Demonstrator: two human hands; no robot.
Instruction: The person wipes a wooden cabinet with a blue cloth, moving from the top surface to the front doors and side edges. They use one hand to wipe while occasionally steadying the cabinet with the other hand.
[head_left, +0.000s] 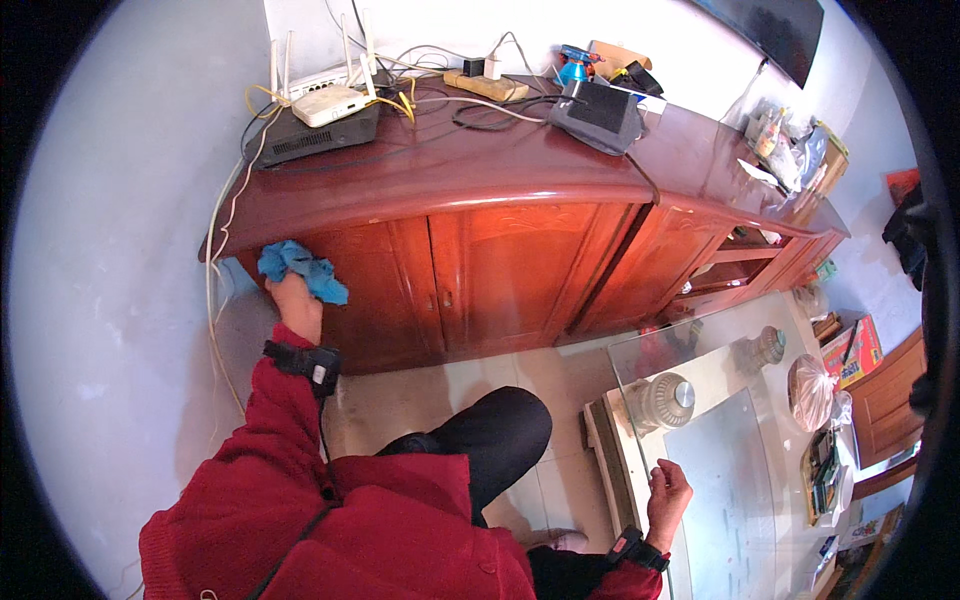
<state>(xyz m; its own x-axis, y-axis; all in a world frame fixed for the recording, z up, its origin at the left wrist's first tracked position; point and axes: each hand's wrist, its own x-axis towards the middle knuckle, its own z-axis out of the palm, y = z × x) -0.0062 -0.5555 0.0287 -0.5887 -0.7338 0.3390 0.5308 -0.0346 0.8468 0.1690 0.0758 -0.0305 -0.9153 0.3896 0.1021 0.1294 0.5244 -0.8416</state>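
My left hand (296, 301) grips a crumpled blue cloth (304, 271) against the upper left part of a reddish-brown wooden cabinet (517, 277), just under its overhanging top. The fingers are mostly hidden by the cloth. Over by the near edge of a glass-topped table (731, 480), my right hand (667, 499) is loosely bent with nothing visible in it. Whether it touches the glass, I cannot tell. Both wrists wear black straps with small devices.
On the cabinet top sit white routers (330, 103), a black box (315, 139), a power strip (487, 86), tangled cables and a dark speaker-like device (600, 116). Loose cables (214, 300) hang down its left end. Bagged items (810, 394) lie on the table.
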